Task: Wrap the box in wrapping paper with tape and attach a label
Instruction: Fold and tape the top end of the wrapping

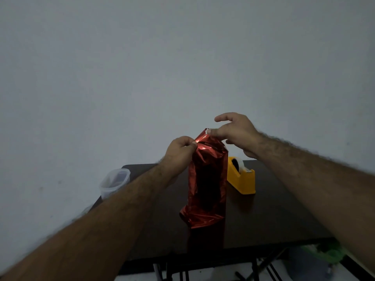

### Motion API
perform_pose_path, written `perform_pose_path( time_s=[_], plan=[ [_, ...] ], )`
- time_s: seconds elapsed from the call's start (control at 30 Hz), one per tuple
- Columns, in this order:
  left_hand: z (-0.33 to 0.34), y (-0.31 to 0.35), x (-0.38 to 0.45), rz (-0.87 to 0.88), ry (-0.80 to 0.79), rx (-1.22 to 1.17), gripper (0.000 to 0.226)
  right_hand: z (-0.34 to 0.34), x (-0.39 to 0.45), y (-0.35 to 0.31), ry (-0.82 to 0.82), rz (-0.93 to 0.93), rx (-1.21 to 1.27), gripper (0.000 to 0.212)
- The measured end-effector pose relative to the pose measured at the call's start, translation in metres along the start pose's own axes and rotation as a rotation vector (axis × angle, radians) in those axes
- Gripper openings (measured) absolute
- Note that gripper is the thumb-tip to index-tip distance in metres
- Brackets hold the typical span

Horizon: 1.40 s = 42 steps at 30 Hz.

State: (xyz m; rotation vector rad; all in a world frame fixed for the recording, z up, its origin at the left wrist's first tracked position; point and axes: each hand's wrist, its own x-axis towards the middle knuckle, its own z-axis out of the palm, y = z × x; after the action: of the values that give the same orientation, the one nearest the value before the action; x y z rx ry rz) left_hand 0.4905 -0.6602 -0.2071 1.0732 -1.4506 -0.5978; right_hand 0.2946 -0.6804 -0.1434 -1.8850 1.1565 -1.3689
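A tall box wrapped in shiny red paper (207, 179) stands upright on the dark table (263, 220). Loose paper sticks up crumpled at its top and spreads out at its base. My left hand (179, 152) pinches the paper at the top left edge. My right hand (235, 132) pinches the top flap between thumb and finger, where a small pale bit, maybe tape, shows; its other fingers are spread. The box itself is hidden under the paper. No label is in sight.
A yellow tape dispenser (241, 178) sits just right of the box. A clear plastic container (114, 182) stands at the table's left edge. A plain wall rises behind. Table legs and green clutter (328, 253) show below the front edge.
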Motion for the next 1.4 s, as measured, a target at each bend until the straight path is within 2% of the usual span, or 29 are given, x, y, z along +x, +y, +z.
perform_pose_path(
  time_s=[0.13,0.27,0.3,0.43,0.67,0.77,0.87,0.93,1.0,1.13,1.2,1.3,1.4],
  plan=[
    [0.001,0.002,-0.004,0.014,-0.006,0.009,0.026,-0.003,0.001,-0.001,-0.013,-0.047,-0.006,0.035],
    [0.001,0.002,-0.005,0.015,0.001,0.026,0.024,0.0,0.002,-0.002,0.144,-0.101,0.09,0.017],
    [0.0,0.002,-0.005,0.014,0.003,0.026,0.024,0.001,0.001,-0.002,0.134,-0.109,0.068,0.017],
    [0.0,0.001,-0.006,0.015,-0.003,0.024,0.024,0.005,-0.007,0.001,-0.053,-0.097,-0.053,0.036],
    [-0.001,0.0,-0.007,0.06,0.012,0.045,0.023,0.015,-0.007,-0.003,0.038,-0.098,0.199,0.034],
    [0.001,-0.002,-0.009,0.076,0.03,0.041,0.021,0.02,-0.006,0.005,0.18,-0.11,0.345,0.026],
    [0.003,-0.003,-0.013,0.08,0.047,0.044,0.019,0.02,-0.008,0.019,0.341,-0.116,0.189,0.014],
    [0.004,-0.007,-0.013,0.091,0.055,0.051,0.016,0.017,-0.015,0.031,0.31,-0.087,0.15,0.016],
    [0.003,-0.008,-0.015,0.108,0.075,0.07,0.017,0.013,-0.022,0.044,0.232,-0.058,0.148,0.025],
    [0.0,-0.012,-0.023,0.143,0.093,0.123,0.034,0.011,-0.041,0.073,0.026,-0.036,0.168,0.078],
    [-0.001,-0.015,-0.032,0.182,0.096,0.163,0.046,0.014,-0.049,0.089,-0.037,0.003,0.146,0.094],
    [-0.004,-0.021,-0.04,0.154,0.103,0.238,0.068,0.023,-0.057,0.103,-0.071,0.03,-0.027,0.101],
    [-0.003,-0.026,-0.041,0.085,0.077,0.228,0.081,0.034,-0.062,0.108,-0.109,0.024,0.011,0.095]
  ],
)
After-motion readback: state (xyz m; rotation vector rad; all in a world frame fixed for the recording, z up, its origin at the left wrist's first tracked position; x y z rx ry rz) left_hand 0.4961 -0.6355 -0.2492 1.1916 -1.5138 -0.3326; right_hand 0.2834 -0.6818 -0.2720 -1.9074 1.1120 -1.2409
